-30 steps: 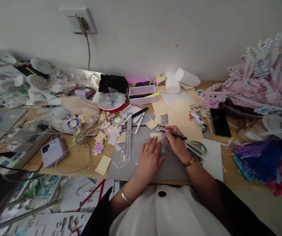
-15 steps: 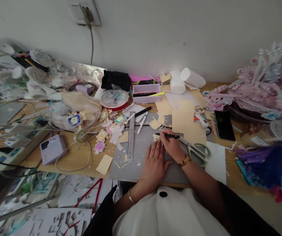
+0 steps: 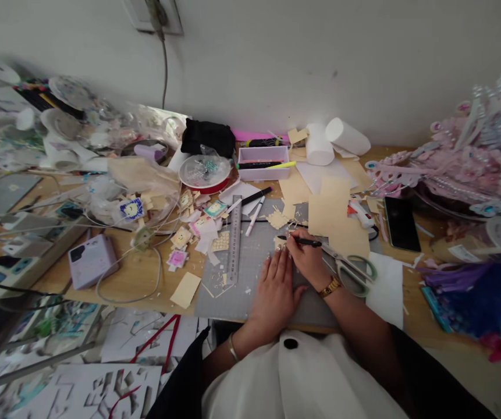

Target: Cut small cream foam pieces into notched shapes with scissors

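My left hand (image 3: 273,289) lies flat on the grey cutting mat (image 3: 250,263), fingers stretched out, its fingertips on the lower edge of a small cream piece of card (image 3: 279,240). In my right hand (image 3: 309,262) is a black pen (image 3: 306,241), pinched between the fingers with its tip at that card. Most of the card is hidden by both hands. To the left a steel ruler (image 3: 234,241) lies upright on the mat beside a white marker (image 3: 255,216). Scissors with pale green handles (image 3: 355,270) rest just right of my right wrist.
Small drawn cards (image 3: 179,237) and cream offcuts lie left of the ruler. Larger cream sheets (image 3: 340,218), a glue gun (image 3: 361,213) and a black phone (image 3: 401,224) are on the right. Behind stands a lilac pen box (image 3: 263,173). Cables loop near a lilac device (image 3: 93,262).
The view has shifted slightly. Both hands keep nearly the same place over the card, and the pen stays in my right hand with its tip at the card.
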`<state>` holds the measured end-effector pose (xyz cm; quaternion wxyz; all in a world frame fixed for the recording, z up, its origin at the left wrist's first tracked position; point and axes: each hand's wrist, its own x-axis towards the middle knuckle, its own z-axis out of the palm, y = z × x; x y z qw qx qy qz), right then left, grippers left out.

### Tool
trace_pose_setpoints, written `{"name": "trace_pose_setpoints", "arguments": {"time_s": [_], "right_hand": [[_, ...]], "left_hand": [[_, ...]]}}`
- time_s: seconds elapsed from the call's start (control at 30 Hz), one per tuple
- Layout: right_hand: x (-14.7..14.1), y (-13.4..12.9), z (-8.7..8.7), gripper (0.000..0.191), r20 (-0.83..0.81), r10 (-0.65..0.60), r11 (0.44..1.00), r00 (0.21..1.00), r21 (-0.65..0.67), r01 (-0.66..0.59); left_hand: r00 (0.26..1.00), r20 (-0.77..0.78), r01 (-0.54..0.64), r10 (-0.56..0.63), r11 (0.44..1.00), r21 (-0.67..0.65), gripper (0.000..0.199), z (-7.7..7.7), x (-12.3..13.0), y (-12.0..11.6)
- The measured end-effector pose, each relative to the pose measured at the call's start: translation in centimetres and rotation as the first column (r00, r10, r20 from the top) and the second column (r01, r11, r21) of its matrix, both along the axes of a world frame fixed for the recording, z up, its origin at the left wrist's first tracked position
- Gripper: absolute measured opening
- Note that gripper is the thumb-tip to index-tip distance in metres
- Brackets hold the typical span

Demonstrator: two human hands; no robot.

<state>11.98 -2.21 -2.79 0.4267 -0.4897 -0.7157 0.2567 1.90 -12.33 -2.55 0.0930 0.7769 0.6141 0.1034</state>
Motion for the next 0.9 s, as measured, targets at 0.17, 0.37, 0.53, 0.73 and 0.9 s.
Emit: {"name": "trace_pose_setpoints", "arguments": {"time_s": [0.17, 0.37, 0.53, 0.73, 0.9], "right_hand": [[0.01, -0.03, 0.22, 0.018, 0.000, 0.017, 1.000, 1.000, -0.008, -0.017], [0.16, -0.15, 0.42, 0.023, 0.034, 0.020, 0.998, 0.999, -0.053, -0.018], [0.19, -0.20, 0.34, 0.022, 0.027, -0.015, 0.999, 1.000, -0.051, 0.016], [0.15, -0.28, 0.44, 0.021, 0.023, -0.032, 0.998, 0.999, -0.044, 0.033], [0.00, -0.26, 0.45, 0.021, 0.023, -0.012, 1.000, 1.000, -0.028, 0.012]], "left_hand": [[1.000, 0.014, -0.008, 0.008, 1.000, 0.019, 0.069, -0.01, 0.02, 0.02], [1.000, 0.005, -0.004, 0.004, 1.000, 0.003, 0.068, 0.11, 0.01, 0.01], [1.000, -0.014, 0.003, -0.003, 1.000, -0.004, 0.068, 0.08, -0.04, -0.01], [1.000, 0.001, 0.000, 0.000, 1.000, 0.011, 0.069, 0.10, -0.01, -0.03], [1.000, 0.019, -0.003, 0.002, 0.999, 0.032, 0.070, -0.01, -0.01, -0.01]]}}
